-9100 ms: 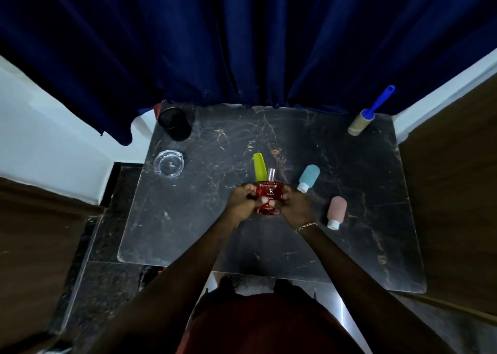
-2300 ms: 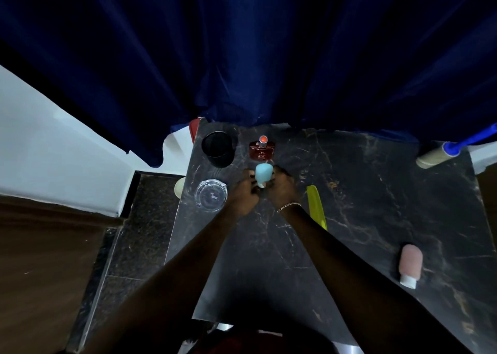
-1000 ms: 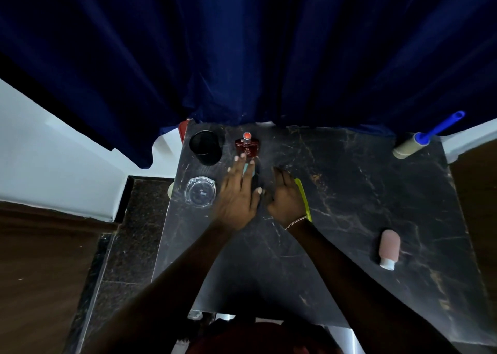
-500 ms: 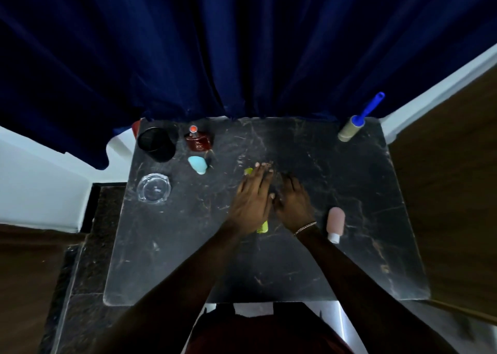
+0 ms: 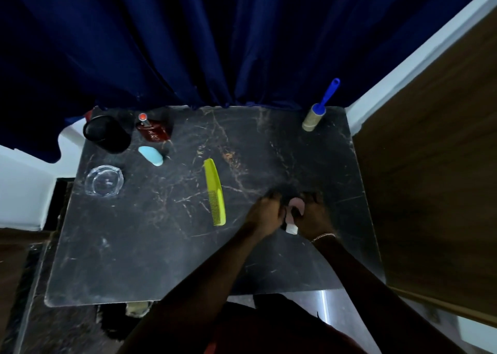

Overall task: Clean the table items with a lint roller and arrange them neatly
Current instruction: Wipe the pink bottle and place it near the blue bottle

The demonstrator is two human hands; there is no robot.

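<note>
Dark marble table; both hands half-hide pink bottle.

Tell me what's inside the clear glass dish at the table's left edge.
The glass dish looks empty; only the dark marble table shows through it, with a small glint at its centre. Nothing covers it.

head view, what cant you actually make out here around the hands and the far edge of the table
- Pink bottle: head view; left hand and right hand cover most of it and are motion-blurred, so the grip is unclear.
- Red perfume bottle: label too small and dim to read.
- Red object behind the black cup: mostly hidden by the cup and the curtain.
- Table near edge: partly hidden by the arms.
</note>
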